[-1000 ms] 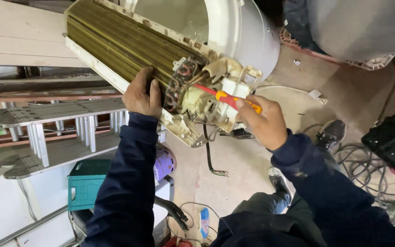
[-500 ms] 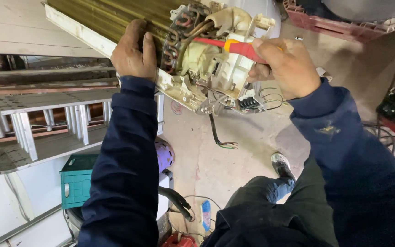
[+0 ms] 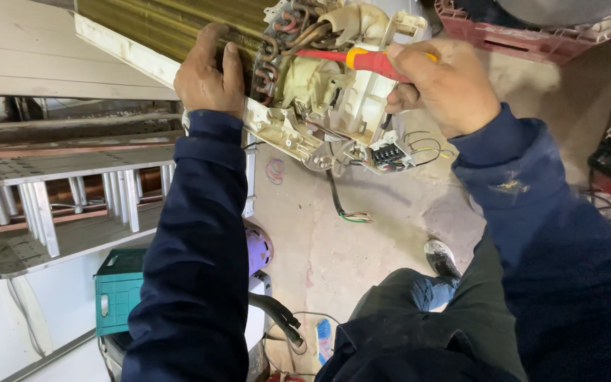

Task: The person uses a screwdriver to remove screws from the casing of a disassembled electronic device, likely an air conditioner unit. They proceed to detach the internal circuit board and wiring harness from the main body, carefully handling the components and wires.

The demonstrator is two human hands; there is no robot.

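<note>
Left hand (image 3: 206, 74): laid over the edge of the air-conditioner unit (image 3: 319, 92), fingers (image 3: 231, 60) curled closed on the unit's cream frame just beside the brassy fin coil (image 3: 171, 21).
Right hand (image 3: 443, 85): fingers (image 3: 419, 55) wrapped closed around the red-and-yellow handle of a screwdriver (image 3: 362, 60); the shaft points left, into the end of the unit.
Screwdriver tip: lost among the copper tube bends (image 3: 288, 28) at the unit's end (the exact contact point cannot be made out).
Air-conditioner unit: held up in front of the person, tilted, between the two hands; the end cover is off, showing a cream plastic housing and a small black terminal block (image 3: 388, 153) with thin coloured wires (image 3: 426, 148) beside it.
Hanging cable (image 3: 344, 209): a dark lead drops from the underside of the unit, its stripped coloured ends loose above the floor.
Sleeves: both arms in dark blue sleeves (image 3: 199, 247), the right one with a small pale smear near the cuff.
Ladder (image 3: 44, 205): grey metal rungs at the left, below the left arm.
Crate (image 3: 118, 290): teal plastic, low left, near the ladder.
Floor (image 3: 319, 247): bare concrete well below, with a shoe (image 3: 441, 258) on it (the person's own, it seems).
Red tray (image 3: 532, 35): at the upper right, beyond the right hand.
</note>
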